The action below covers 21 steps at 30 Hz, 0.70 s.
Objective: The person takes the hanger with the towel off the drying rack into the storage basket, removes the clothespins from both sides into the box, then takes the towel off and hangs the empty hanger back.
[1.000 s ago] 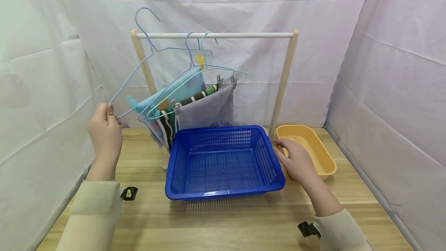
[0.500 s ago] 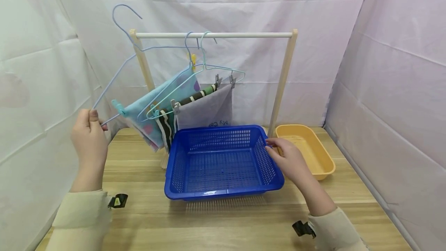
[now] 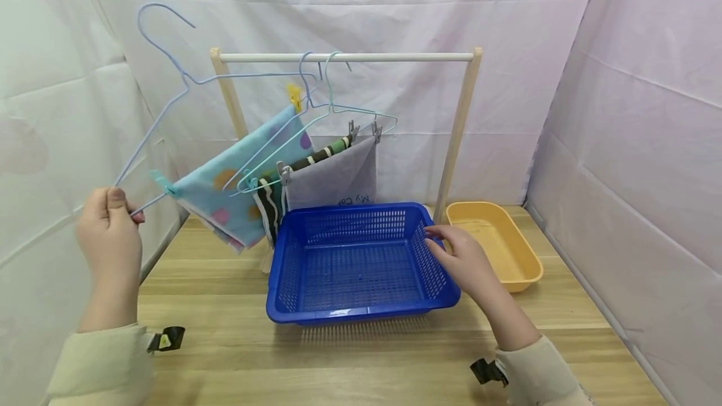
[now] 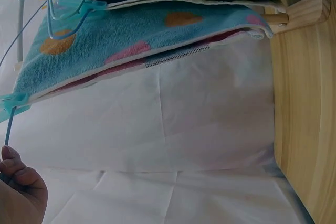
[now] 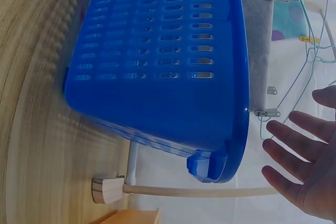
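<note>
In the head view my left hand (image 3: 109, 230) pinches the lower left corner of a blue wire hanger (image 3: 183, 74). The hook points up, off the rail and left of the rack. A light blue spotted towel (image 3: 217, 190) hangs from this hanger, held by a teal clip (image 3: 163, 182) and a yellow clip (image 3: 294, 98). My right hand (image 3: 462, 255) hovers with spread fingers over the right rim of the blue basket (image 3: 350, 315), and it holds nothing. The right wrist view shows those fingers (image 5: 291, 153) extended beside the basket's rim.
A rack with a white rail (image 3: 406, 57) stands behind the basket. On it hang two more hangers, with a grey cloth (image 3: 333, 177) and a striped towel (image 3: 272, 205) clipped on. A yellow basin (image 3: 530, 277) stands at the right. White curtains enclose the wooden table (image 3: 361, 368).
My left hand has moved left and down, drawing the hanger and spotted towel away from the other hangers. My right hand has shifted slightly left, over the basket's rim.
</note>
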### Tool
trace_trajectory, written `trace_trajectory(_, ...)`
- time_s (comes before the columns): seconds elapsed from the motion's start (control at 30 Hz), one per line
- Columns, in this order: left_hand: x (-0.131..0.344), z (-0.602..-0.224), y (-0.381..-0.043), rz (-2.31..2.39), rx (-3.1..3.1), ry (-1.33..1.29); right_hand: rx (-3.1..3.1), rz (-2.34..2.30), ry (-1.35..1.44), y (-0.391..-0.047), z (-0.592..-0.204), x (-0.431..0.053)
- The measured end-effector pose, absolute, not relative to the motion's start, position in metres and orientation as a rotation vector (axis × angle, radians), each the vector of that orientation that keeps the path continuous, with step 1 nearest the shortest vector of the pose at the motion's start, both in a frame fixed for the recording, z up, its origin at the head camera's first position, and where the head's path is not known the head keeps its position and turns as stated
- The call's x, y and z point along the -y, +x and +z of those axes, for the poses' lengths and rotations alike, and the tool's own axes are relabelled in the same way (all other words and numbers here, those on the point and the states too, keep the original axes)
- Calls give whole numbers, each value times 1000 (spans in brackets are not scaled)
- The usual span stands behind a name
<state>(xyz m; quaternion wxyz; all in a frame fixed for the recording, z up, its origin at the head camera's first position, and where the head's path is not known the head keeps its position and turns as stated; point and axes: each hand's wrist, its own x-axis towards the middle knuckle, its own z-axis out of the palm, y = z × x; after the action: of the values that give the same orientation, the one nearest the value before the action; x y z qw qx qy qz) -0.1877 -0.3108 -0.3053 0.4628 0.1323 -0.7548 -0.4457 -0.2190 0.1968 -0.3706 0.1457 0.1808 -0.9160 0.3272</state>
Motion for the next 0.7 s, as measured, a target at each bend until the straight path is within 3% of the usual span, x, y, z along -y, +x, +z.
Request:
trace_trajectory(0.5, 348, -309, -173, -1352, 1746, 429, 2643, 894, 546, -222, -366, -193)
trace_trajectory(0.7, 359, -312, -170, -1561, 1532, 353, 2654, 891, 543, -222, -365, -192)
